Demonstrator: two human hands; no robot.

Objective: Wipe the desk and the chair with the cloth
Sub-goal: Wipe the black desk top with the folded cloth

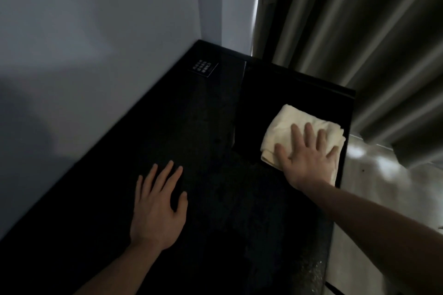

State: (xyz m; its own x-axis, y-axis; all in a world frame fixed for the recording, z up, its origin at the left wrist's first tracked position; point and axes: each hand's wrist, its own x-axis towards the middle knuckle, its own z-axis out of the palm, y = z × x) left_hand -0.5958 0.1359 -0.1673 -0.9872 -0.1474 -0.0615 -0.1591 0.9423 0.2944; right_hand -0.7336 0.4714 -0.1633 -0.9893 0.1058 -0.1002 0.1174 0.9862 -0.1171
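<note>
A black desk [206, 108] runs from the near left to a far corner against the wall. A folded cream cloth [282, 127] lies on its right part, close to the desk's right edge. My right hand [309, 158] presses flat on the cloth with straight, spread fingers. My left hand [159, 206] rests flat on the bare desk top to the left, fingers straight. No chair is in view.
A white wall [96, 43] borders the desk on the left. Grey curtains [347, 19] hang behind and to the right. A small black panel with white print [203, 68] lies near the far corner. Shiny floor [374, 175] shows past the desk's right edge.
</note>
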